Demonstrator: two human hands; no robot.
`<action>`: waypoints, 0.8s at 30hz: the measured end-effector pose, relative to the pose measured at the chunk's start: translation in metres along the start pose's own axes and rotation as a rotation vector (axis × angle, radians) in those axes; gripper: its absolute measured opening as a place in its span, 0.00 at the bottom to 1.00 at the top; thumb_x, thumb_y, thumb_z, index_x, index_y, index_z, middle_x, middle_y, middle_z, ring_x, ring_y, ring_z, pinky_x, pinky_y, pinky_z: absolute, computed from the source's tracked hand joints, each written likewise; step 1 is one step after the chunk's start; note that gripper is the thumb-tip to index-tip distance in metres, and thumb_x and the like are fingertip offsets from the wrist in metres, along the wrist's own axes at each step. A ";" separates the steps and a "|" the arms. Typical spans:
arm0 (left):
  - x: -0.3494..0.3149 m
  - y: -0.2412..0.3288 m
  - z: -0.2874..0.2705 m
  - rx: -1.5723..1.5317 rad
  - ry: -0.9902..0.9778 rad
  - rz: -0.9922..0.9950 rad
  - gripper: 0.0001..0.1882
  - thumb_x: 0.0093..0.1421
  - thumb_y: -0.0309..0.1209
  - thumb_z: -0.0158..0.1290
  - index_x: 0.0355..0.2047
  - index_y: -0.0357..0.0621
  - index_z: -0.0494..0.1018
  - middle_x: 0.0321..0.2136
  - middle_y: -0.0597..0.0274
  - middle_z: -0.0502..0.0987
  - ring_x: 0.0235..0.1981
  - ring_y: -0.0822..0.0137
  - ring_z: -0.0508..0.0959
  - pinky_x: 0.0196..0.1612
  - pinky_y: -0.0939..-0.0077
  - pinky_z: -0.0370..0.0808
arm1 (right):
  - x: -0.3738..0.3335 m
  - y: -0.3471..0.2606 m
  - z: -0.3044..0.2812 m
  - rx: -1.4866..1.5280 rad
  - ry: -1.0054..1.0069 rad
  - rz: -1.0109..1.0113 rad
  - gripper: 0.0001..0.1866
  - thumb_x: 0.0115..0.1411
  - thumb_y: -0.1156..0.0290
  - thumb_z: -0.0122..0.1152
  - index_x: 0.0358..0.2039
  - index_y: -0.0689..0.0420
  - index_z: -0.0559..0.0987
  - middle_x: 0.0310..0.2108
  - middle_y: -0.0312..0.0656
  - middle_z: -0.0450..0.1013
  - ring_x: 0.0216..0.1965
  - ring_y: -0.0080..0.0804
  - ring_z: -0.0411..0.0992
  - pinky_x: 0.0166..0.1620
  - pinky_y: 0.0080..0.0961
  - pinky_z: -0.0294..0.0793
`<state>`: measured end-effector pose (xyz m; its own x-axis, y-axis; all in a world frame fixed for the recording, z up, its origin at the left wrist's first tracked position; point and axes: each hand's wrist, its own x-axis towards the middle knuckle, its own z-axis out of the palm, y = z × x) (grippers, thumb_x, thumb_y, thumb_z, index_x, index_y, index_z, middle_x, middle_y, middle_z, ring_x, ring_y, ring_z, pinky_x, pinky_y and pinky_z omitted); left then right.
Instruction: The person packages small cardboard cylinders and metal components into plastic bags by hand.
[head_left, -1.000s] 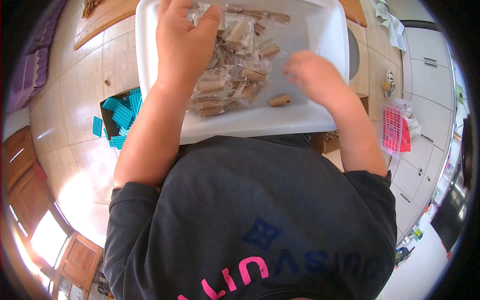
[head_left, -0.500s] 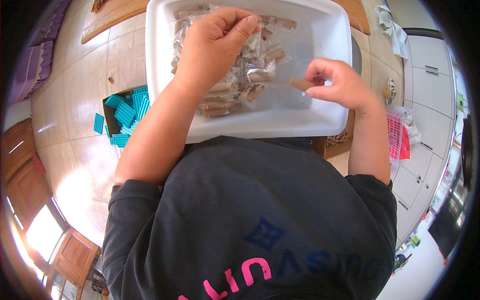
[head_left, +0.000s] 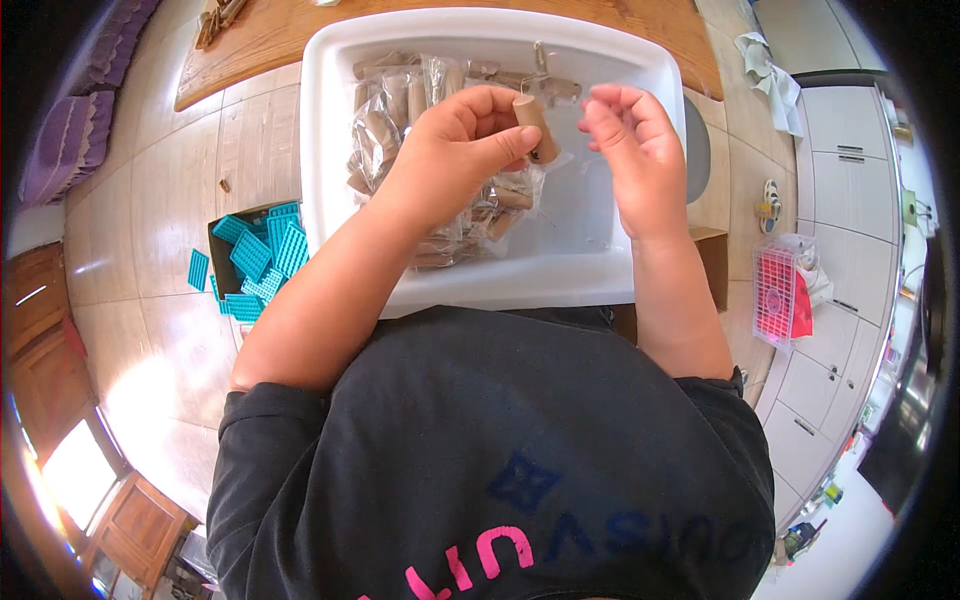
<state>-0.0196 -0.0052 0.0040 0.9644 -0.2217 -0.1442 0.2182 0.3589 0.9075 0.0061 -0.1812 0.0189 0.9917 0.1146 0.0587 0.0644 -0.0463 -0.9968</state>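
Observation:
Over the white plastic tub, my left hand [head_left: 470,140] pinches a short brown cylinder [head_left: 537,130] between thumb and fingers; the cylinder stands tilted, with a small dark spot near its lower end. Just right of it is my right hand [head_left: 637,155], raised with loosely bent fingers apart and nothing visible in them. Below my left hand, many similar brown cylinders in clear plastic bags [head_left: 505,205] are heaped in the left and middle part of the tub [head_left: 520,278]. My left hand and forearm hide part of that heap.
A box [head_left: 222,245] of teal plastic grid pieces [head_left: 252,255] stands on the floor to the left. Beyond the tub is a wooden bench or tabletop [head_left: 270,45]. At right are a cardboard box [head_left: 712,265], a pink-and-white basket [head_left: 775,290] and pale cabinets [head_left: 850,185].
The brown cylinder, earlier in my right hand, is now in my left. My right hand has risen and come nearer the left. The view has shifted slightly.

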 end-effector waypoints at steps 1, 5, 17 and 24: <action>-0.001 0.001 0.000 -0.001 -0.001 0.003 0.14 0.56 0.27 0.52 0.42 0.36 0.68 0.35 0.63 0.74 0.36 0.73 0.74 0.40 0.81 0.71 | 0.002 -0.002 0.000 -0.002 -0.001 -0.003 0.14 0.54 0.66 0.61 0.37 0.60 0.72 0.28 0.36 0.71 0.30 0.19 0.68 0.35 0.15 0.66; -0.001 0.000 -0.002 0.035 -0.072 0.024 0.14 0.57 0.28 0.51 0.44 0.37 0.68 0.35 0.64 0.74 0.37 0.74 0.73 0.41 0.80 0.70 | 0.008 -0.004 0.000 0.244 -0.095 0.227 0.17 0.57 0.65 0.57 0.44 0.60 0.70 0.35 0.39 0.72 0.34 0.24 0.70 0.38 0.19 0.66; -0.004 0.006 0.002 -0.071 -0.100 -0.064 0.15 0.59 0.30 0.47 0.46 0.38 0.67 0.36 0.62 0.73 0.36 0.70 0.75 0.42 0.78 0.72 | 0.010 0.007 -0.004 0.278 -0.040 0.254 0.11 0.55 0.71 0.58 0.38 0.60 0.74 0.32 0.38 0.73 0.32 0.23 0.70 0.36 0.18 0.66; 0.002 0.003 -0.008 -0.287 0.029 -0.174 0.11 0.59 0.31 0.48 0.39 0.37 0.69 0.32 0.62 0.73 0.33 0.72 0.74 0.36 0.78 0.75 | 0.010 -0.001 -0.019 0.303 -0.374 0.145 0.09 0.54 0.74 0.58 0.35 0.62 0.75 0.26 0.35 0.71 0.27 0.19 0.66 0.34 0.16 0.67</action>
<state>-0.0158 0.0027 0.0029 0.9118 -0.2775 -0.3026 0.4094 0.5596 0.7206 0.0181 -0.1987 0.0220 0.8763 0.4792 -0.0491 -0.1612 0.1957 -0.9673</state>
